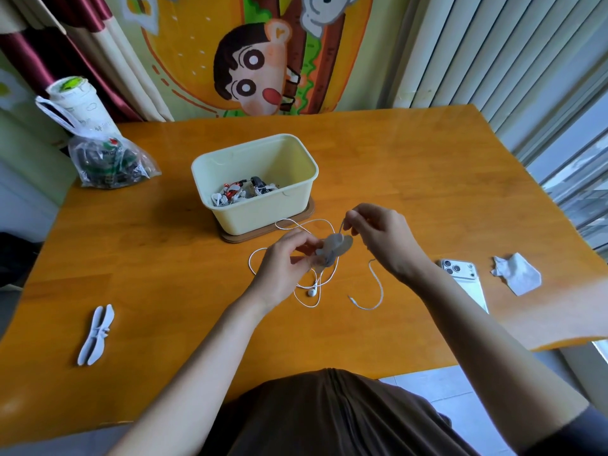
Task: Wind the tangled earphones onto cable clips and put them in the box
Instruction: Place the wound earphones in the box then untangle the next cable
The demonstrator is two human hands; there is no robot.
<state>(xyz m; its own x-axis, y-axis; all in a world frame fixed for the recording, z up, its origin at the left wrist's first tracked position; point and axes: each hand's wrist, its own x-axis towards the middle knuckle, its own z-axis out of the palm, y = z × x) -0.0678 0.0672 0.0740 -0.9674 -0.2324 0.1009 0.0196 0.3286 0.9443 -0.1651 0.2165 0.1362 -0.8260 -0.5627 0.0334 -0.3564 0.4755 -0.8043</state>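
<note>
Nearby lie a phone [460,274], tissue [519,274], spare clip [95,334].

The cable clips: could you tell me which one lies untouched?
The pale clip far left on the table; the grey clip is in the left hand.

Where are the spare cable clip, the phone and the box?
spare cable clip [97,334], head view, its middle joint.
phone [471,282], head view, its white back.
box [263,212], head view, its front wall.

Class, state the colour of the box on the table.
The box is pale yellow; head view.
</note>
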